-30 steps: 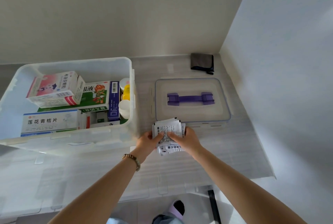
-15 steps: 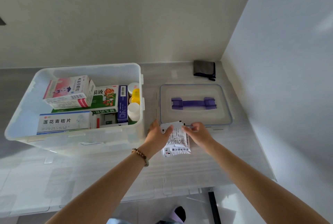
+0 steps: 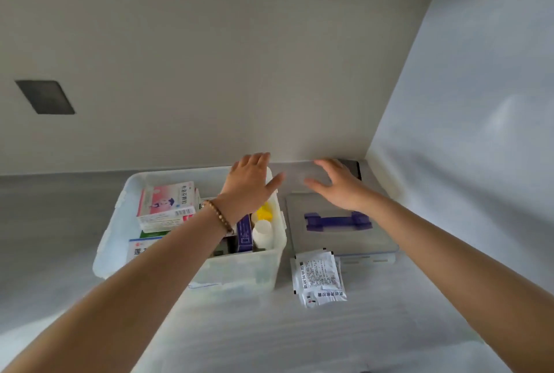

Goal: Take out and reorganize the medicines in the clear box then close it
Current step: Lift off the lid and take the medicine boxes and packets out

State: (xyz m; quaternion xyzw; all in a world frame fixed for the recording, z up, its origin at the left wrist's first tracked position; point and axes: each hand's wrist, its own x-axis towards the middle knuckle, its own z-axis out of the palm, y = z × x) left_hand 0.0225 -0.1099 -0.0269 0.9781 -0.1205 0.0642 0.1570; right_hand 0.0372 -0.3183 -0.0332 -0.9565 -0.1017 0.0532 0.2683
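Desk (image 3: pixel 299 339): pale grey surface, set into a corner where two walls meet.

Medicine sachets (image 3: pixel 319 278): small stack of white printed packets, lying flat on the desk toward its near edge, between the clear box and the lid, just in front of the lid's near-left corner. No hand touches them.

Clear box (image 3: pixel 192 276): translucent plastic, open-topped, left of the sachets. Contents: a pink-and-white carton (image 3: pixel 166 203) lying uppermost; a white-and-blue carton (image 3: pixel 141 249) at the near side, partly hidden by the left forearm; a purple carton (image 3: pixel 244 233) standing on edge; a white bottle (image 3: pixel 263 234) and a yellow-capped item (image 3: pixel 264 213) against the right wall.

Lid (image 3: pixel 338 240): clear, with a purple handle (image 3: pixel 337 221), lying flat on the desk just right of the box, apart from it.

Left hand (image 3: pixel 250 183): beaded bracelet at the wrist, fingers spread and loose, holding nothing, raised over the box's far-right corner.

Right hand (image 3: pixel 337 182): fingers spread, empty, raised over the lid's far edge.

Dark cloth (image 3: pixel 352 167): at the desk's far-right corner, mostly hidden behind the right hand.
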